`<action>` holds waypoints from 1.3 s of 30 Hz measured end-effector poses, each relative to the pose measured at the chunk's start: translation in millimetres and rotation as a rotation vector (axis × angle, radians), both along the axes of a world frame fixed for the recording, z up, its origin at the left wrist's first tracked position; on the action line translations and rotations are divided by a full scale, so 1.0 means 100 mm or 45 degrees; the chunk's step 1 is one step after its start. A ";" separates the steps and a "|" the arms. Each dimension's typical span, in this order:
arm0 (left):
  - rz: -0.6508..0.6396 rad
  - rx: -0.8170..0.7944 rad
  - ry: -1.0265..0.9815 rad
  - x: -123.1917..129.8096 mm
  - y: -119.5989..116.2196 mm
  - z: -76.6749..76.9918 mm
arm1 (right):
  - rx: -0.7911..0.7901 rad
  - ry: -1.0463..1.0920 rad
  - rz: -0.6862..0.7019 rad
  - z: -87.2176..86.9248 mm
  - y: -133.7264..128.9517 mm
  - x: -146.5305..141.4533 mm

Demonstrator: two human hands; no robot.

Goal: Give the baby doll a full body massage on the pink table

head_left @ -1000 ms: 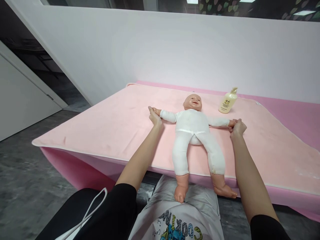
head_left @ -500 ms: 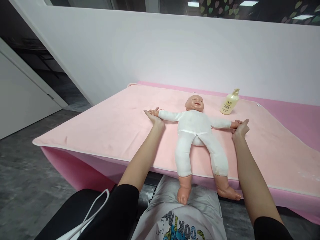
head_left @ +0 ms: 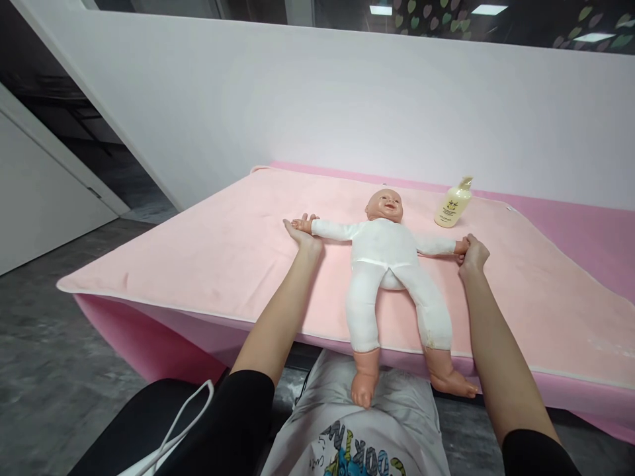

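Note:
A baby doll (head_left: 384, 248) with a white cloth body lies face up on the pink mat (head_left: 213, 244), arms spread, its feet hanging past the front edge. Under the doll's hand on the left side rests my left hand (head_left: 303, 237), palm up, fingers stretched out. My right hand (head_left: 475, 254) has its fingers closed round the doll's hand on the right side. A pale yellow pump bottle (head_left: 452, 205) stands behind the doll's arm, to the right of its head.
A white wall (head_left: 317, 99) rises behind the table. To the left are a white door (head_left: 49, 192) and grey floor (head_left: 30, 330). A white cable (head_left: 183, 423) lies by my left arm. My lap, in light printed cloth (head_left: 357, 423), is under the doll's feet.
The fingers of my right hand have folded over the doll's hand; the thumb no longer sticks out. My left hand stays nearly where it was. The view has shifted slightly.

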State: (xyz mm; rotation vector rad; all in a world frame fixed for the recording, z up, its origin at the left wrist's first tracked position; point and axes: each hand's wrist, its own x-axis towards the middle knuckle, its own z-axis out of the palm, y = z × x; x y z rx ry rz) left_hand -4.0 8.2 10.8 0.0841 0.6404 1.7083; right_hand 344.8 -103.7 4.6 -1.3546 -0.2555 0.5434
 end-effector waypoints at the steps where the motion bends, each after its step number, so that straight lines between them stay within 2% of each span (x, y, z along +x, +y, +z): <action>1: -0.020 -0.011 0.019 0.00 0.00 0.01 | -0.019 -0.015 -0.002 -0.01 0.00 0.00; 6: -0.033 -0.078 0.020 0.01 -0.02 0.05 | -0.048 -0.013 -0.023 -0.01 0.00 -0.01; 11: -0.003 0.022 -0.067 -0.03 -0.02 0.02 | -0.037 0.034 -0.034 0.02 -0.01 -0.02; 16: -0.077 0.095 -0.066 -0.05 0.00 -0.01 | -0.039 -0.052 0.032 0.00 -0.02 -0.03; 22: -0.077 0.036 -0.090 -0.07 0.03 -0.03 | -0.039 0.032 -0.002 0.01 -0.01 0.00; 26: -0.062 0.071 -0.128 -0.08 0.02 -0.03 | -0.026 0.060 0.011 0.03 -0.02 -0.01; 32: -0.098 -0.001 0.009 -0.03 -0.03 0.03 | -0.054 -0.021 0.019 0.03 -0.04 -0.04; 39: -0.108 0.018 -0.078 -0.06 -0.02 0.02 | -0.038 0.039 0.024 0.04 -0.03 -0.01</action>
